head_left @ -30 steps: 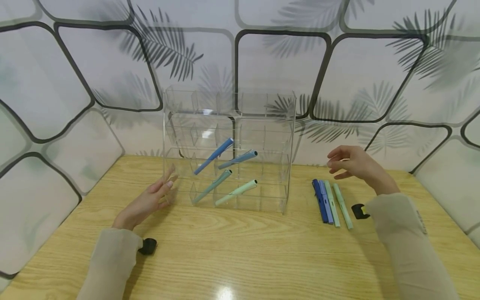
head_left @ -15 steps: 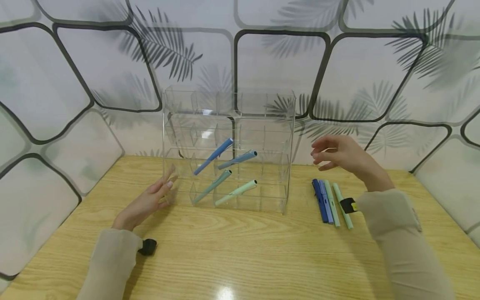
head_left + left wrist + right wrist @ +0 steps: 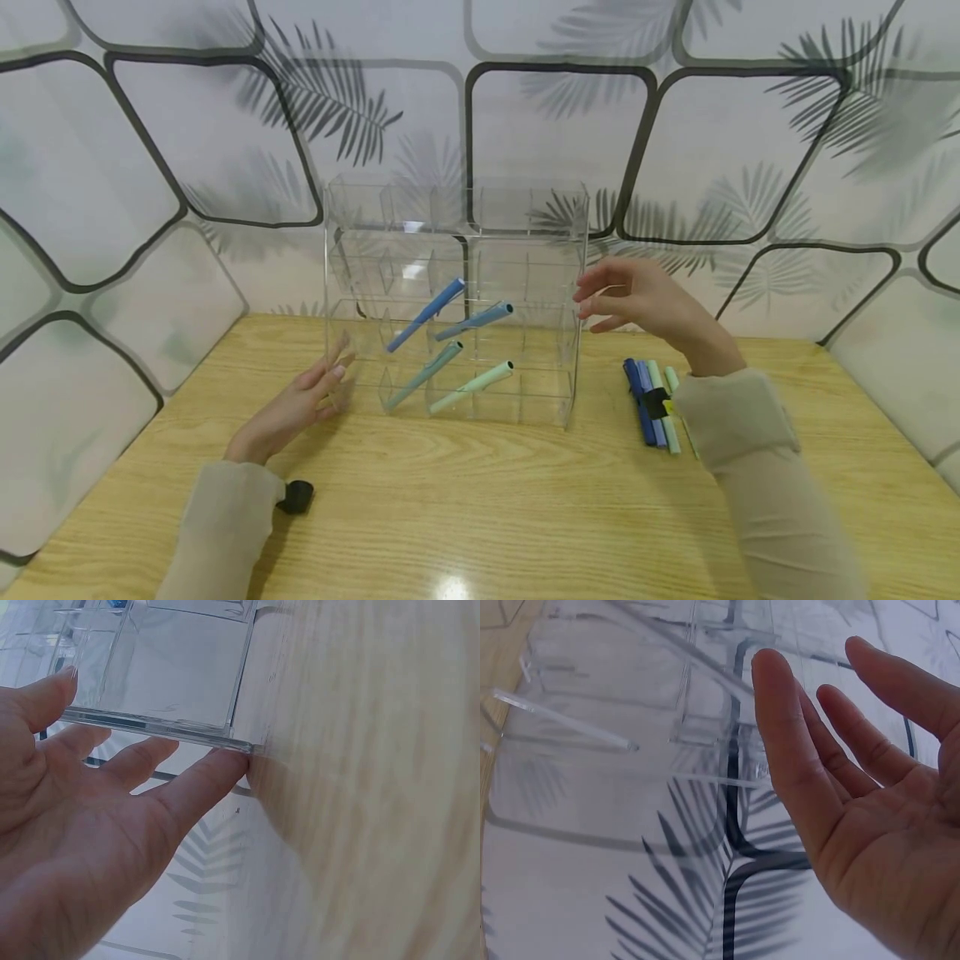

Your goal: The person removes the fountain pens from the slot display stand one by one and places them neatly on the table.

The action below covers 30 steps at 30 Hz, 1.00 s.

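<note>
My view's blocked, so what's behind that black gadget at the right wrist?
Four pens lying on the table. Their ends show, but the black gadget and right sleeve hide some middle stretches.

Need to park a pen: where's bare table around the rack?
Widest: the table in front of the clear rack, between left sleeve and right sleeve. A narrower patch lies between rack and loose pens. Crowded: around those pens, and the rack's left side by the left hand.

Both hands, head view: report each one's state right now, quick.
Left hand: open, extended fingers touching the side of the clear plastic tiered rack.
Right hand: open, fingers loosely bent, holding nothing.
</note>
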Available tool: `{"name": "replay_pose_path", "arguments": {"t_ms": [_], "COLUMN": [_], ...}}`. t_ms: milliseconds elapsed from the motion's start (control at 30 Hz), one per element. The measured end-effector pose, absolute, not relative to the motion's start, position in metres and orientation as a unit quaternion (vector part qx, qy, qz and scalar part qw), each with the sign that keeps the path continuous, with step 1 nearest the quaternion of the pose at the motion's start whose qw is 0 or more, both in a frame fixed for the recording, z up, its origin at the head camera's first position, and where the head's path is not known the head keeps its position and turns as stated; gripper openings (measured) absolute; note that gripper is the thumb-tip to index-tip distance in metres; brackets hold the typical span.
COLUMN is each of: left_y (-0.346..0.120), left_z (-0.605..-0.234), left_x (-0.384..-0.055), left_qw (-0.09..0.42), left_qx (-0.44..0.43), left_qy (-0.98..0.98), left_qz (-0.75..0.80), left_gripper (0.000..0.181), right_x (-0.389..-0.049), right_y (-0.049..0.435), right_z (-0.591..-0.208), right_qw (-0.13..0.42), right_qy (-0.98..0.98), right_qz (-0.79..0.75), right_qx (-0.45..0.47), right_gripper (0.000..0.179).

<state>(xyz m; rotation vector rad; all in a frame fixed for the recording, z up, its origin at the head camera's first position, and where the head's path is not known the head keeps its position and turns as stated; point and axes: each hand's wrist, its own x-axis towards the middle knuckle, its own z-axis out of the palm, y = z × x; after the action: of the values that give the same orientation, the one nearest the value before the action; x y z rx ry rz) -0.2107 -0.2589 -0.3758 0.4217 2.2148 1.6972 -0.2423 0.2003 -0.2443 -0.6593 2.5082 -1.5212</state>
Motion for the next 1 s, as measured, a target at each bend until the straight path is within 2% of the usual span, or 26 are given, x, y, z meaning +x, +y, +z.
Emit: {"name": "replay_pose_path", "arguments": {"t_ms": [1000], "left_y": [-0.259], "left_z": [-0.379], "left_x": [-0.212], "left_qw": [0.16], "left_qx": [0.143], "left_qy": [0.768], "left_qz": [0.603], "left_gripper": [0.065], "right_x": [-0.254], "right_y": [0.14], "right_z": [-0.256], "right_qw": [0.111], "right_qy": [0.809], "right_qz": [-0.508], "right_qx": [-0.272], "right_gripper": [0.033]}}
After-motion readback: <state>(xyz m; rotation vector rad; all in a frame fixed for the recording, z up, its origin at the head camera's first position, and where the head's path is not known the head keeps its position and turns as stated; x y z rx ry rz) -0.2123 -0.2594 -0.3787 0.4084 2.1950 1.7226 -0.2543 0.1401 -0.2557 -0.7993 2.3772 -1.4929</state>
